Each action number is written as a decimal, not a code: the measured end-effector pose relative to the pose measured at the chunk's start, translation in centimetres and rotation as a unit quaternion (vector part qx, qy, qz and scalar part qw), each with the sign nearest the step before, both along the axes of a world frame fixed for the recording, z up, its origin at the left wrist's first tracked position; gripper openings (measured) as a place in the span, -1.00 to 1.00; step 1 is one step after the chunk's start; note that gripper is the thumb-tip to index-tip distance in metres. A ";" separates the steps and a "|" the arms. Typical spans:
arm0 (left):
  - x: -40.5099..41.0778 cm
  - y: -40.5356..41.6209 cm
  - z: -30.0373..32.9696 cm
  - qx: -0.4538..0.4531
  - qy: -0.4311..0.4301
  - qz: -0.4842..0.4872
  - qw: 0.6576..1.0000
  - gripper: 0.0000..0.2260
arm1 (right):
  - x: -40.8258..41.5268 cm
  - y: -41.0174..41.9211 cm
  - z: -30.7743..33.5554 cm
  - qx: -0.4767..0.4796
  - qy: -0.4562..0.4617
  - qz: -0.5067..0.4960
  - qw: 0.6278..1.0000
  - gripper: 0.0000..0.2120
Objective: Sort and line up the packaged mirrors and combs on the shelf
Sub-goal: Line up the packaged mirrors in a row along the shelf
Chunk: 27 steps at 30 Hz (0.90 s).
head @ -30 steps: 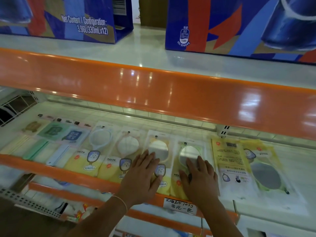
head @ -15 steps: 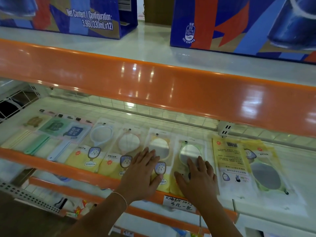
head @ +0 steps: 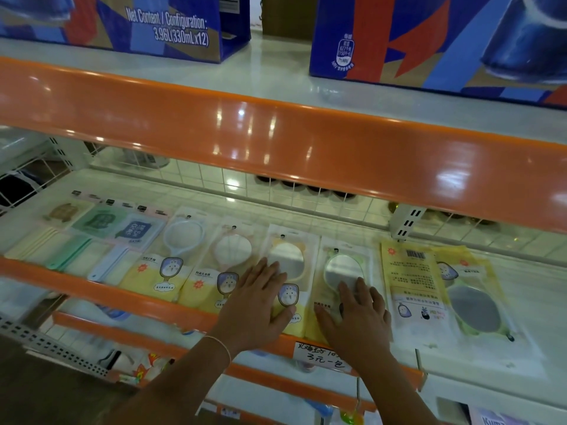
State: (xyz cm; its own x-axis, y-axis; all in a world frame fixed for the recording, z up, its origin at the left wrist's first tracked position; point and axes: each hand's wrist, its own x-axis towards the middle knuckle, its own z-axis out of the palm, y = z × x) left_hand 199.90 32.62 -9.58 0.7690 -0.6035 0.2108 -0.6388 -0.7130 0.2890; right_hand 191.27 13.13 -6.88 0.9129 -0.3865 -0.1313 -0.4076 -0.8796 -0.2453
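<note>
My left hand (head: 256, 305) lies flat, fingers straight, on the clear-and-yellow packet holding the round peach-rimmed mirror (head: 290, 271); my right hand (head: 357, 317) presses flat on the neighbouring packet with the oval green-rimmed mirror (head: 340, 280). Neither grips anything. Both packets run long axis front-to-back, touching side by side at the white shelf's orange front lip (head: 92, 286). The stray pair — a face-down yellow packet (head: 412, 286) over a tilted grey-mirror packet (head: 478, 305) — lies just right, nearer my right hand.
</note>
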 end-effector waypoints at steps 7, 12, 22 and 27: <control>-0.1 -0.1 0.0 0.006 -0.011 -0.001 1.000 -0.38 | -0.8 -0.5 -0.1 0.007 -0.017 0.035 0.999 -0.31; -0.2 -0.1 0.0 0.010 -0.018 0.005 1.000 -0.40 | -1.5 -0.3 -0.7 0.037 -0.093 0.021 0.995 -0.35; -0.3 0.0 0.4 -0.045 -0.021 0.005 0.999 -0.53 | -1.6 -1.1 -1.3 0.090 -0.285 0.000 0.954 -0.82; -1.2 -2.7 2.0 -0.084 -0.025 -0.003 0.996 -0.55 | -2.1 -4.6 -0.2 0.098 -0.330 -0.100 0.933 -0.71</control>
